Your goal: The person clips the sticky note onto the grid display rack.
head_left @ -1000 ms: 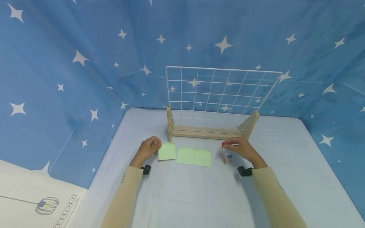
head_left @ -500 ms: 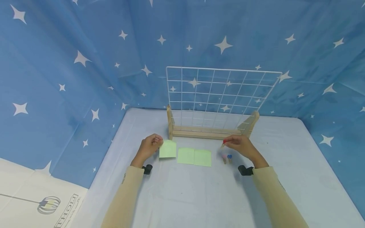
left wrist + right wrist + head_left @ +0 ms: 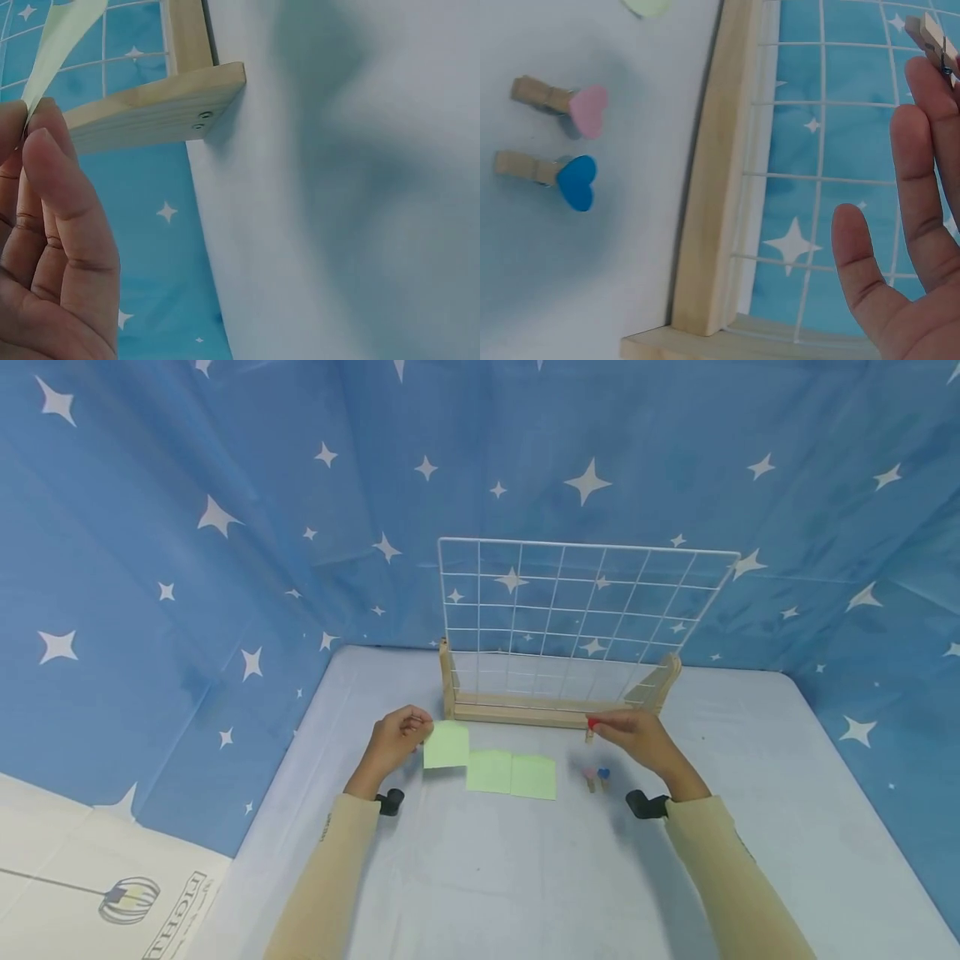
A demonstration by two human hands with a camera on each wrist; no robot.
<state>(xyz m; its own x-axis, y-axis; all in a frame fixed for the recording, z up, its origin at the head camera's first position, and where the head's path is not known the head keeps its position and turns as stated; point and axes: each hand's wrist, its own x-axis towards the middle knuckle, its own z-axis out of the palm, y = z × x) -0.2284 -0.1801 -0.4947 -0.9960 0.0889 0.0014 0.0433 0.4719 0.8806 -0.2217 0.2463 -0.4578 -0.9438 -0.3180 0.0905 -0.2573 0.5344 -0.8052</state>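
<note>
My left hand (image 3: 399, 742) pinches a light green sticky note (image 3: 447, 746) by its upper left corner, the sheet raised above the table. In the left wrist view the note (image 3: 61, 46) shows nearly edge-on between thumb and fingers. A small wooden clothespin (image 3: 589, 735) with a red top is pinched in my right hand (image 3: 633, 739). The right wrist view shows the wooden end of this clothespin (image 3: 933, 39) past the fingertips. Below the right hand lie a pink-heart clothespin (image 3: 591, 111) and a blue-heart clothespin (image 3: 577, 182), side by side on the table.
Two more green notes, a left one (image 3: 488, 772) and a right one (image 3: 534, 776), lie edge to edge at the middle. Behind them a white wire grid (image 3: 555, 602) stands in a wooden base (image 3: 525, 711). A blue star-patterned cloth (image 3: 480, 435) hangs behind the white-covered table (image 3: 487, 877).
My left hand has lifted the green note and shifted it slightly right and toward the grid. The right hand has raised the red clothespin a little, and its wooden end now points down.
</note>
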